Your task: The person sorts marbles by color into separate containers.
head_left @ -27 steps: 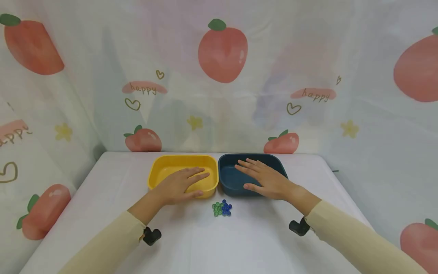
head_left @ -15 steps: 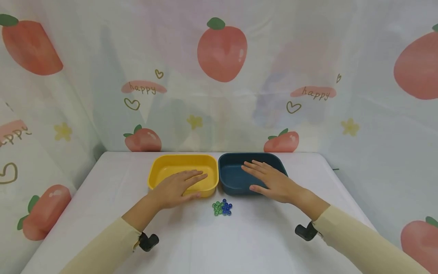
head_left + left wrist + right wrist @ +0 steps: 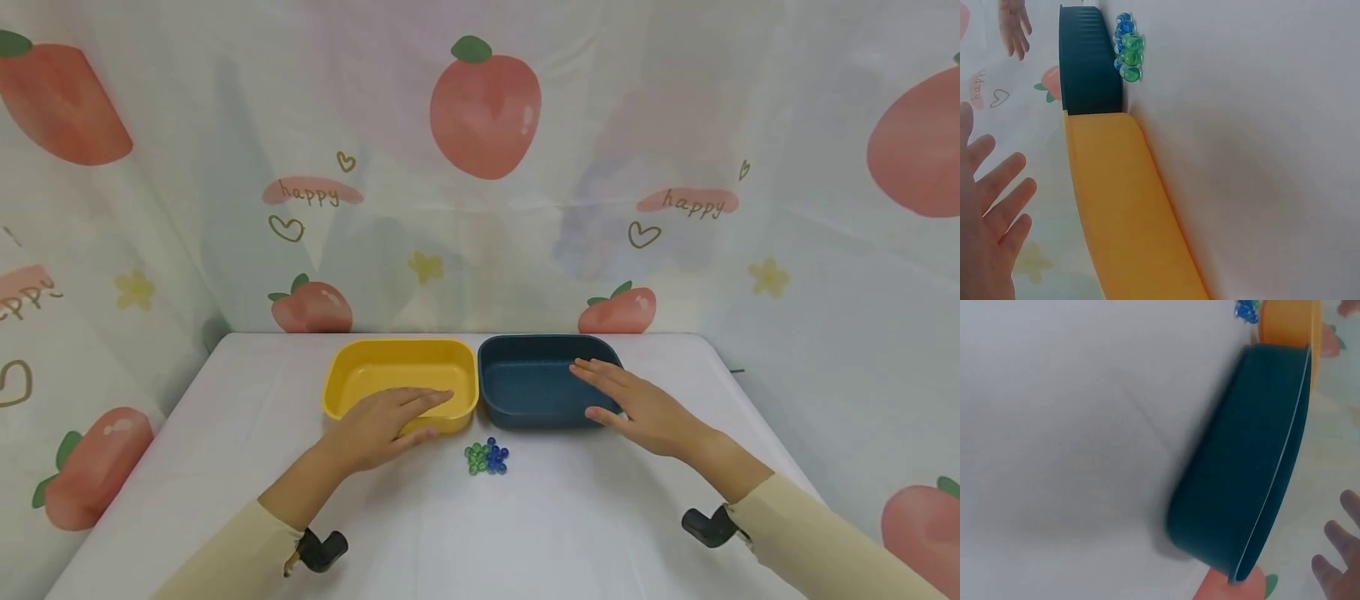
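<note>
My left hand (image 3: 382, 429) hovers at the front of the yellow bin (image 3: 401, 350), fingers extended and holding nothing. Over the right front corner of the dark blue bin (image 3: 532, 383) is my right hand (image 3: 641, 408), its fingers straight and nothing in them. Green marbles (image 3: 476, 458) and blue marbles (image 3: 496, 458) lie in one small cluster on the table, just in front of where the two bins meet. In the left wrist view, the left hand's spread fingers (image 3: 1007, 178) stand apart from the yellow bin's side. Both bins look bare inside.
A white cloth covers the table (image 3: 480, 542). Behind it hangs a printed curtain (image 3: 480, 250) with fruit and hearts, which also runs along both sides. A small black camera (image 3: 322, 550) sits at each wrist.
My right hand has drawn back to the right, uncovering more of the dark blue bin. The left hand has shifted slightly towards me. Bins and marbles stay put.
</note>
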`<state>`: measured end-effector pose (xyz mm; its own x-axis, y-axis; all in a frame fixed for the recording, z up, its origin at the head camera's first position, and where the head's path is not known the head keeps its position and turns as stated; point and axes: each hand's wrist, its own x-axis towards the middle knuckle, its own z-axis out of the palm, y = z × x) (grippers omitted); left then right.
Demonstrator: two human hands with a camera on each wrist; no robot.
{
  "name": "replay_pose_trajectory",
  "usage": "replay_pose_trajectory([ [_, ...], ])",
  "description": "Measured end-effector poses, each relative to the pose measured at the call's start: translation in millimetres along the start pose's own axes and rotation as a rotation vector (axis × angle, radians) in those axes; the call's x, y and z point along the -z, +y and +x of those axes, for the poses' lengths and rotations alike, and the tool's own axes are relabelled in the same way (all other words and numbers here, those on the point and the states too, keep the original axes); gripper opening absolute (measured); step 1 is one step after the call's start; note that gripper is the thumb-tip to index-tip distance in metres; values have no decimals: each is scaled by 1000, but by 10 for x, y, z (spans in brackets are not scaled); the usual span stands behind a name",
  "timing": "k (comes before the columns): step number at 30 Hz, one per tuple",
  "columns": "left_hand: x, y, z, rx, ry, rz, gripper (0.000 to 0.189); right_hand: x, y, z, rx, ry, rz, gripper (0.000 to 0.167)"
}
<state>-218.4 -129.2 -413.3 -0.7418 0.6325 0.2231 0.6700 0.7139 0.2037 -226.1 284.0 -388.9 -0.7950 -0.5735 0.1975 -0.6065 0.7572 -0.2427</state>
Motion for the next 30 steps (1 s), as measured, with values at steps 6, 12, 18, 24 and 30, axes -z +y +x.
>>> replay_pose_trajectory([
  [6, -4, 58, -30, 16, 47, -32, 51, 73, 87, -111, -68, 37, 28, 61],
  [12, -27, 94, -51, 2, 76, -47, 50, 100, 160, -181, -102, 92, 15, 57],
  [18, -79, 109, -83, -2, 121, -72, 47, 79, 232, -214, -133, 133, 71, 51],
  [24, -138, 153, -125, 3, 141, -95, 45, 46, 321, -267, -151, 201, 130, 47],
  [30, -178, 198, -150, 30, 113, -131, 52, 19, 392, -307, -166, 239, 128, 46],
])
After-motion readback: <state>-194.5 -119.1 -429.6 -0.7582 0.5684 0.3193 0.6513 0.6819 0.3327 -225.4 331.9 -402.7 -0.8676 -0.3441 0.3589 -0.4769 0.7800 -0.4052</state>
